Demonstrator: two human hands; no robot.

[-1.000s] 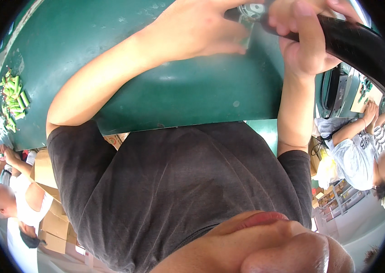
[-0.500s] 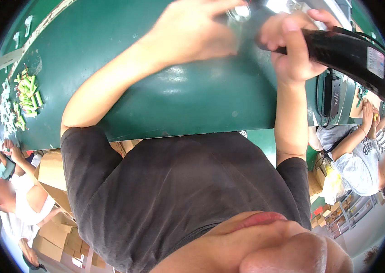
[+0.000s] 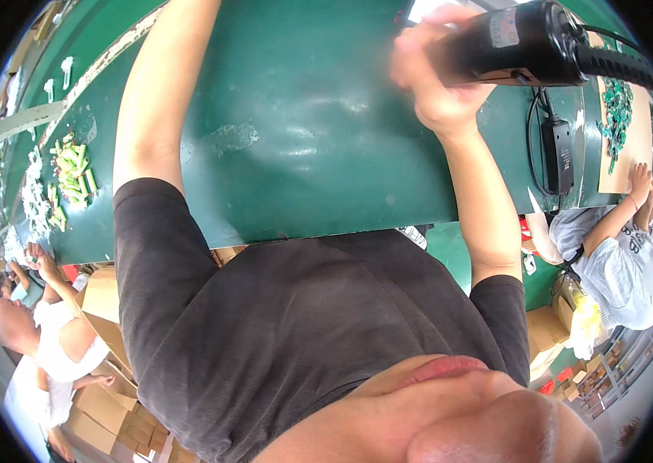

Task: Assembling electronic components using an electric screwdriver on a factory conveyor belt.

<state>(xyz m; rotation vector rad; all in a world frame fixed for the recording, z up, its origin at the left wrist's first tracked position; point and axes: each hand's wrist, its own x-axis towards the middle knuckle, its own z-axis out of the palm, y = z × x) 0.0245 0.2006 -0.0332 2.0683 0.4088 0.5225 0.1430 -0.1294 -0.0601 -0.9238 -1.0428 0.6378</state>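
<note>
My right hand (image 3: 442, 100) is closed around a black corded hand tool (image 3: 531, 50), a thick rounded body with a pale label and a ribbed cord sleeve at its right end. Its working end is hidden or blurred at my fingers, so the exact kind does not show. A bright white thing (image 3: 423, 11), partly cut off by the upper edge, lies just beyond this hand. My left forearm (image 3: 164, 85) stretches away over the green table (image 3: 288, 177); the left hand itself is past the upper edge.
Light green short pieces (image 3: 73, 171) lie in a heap at left, beside small white parts (image 3: 35, 193). At right are a black power box (image 3: 558, 154) with a cable and a board (image 3: 635, 166) bearing dark green parts. Other people sit on both sides, near cardboard boxes (image 3: 546, 332).
My left hand has moved away from the right one, out past the upper edge. My right hand has shifted left, and the black tool has swung from slanting down rightward to nearly level.
</note>
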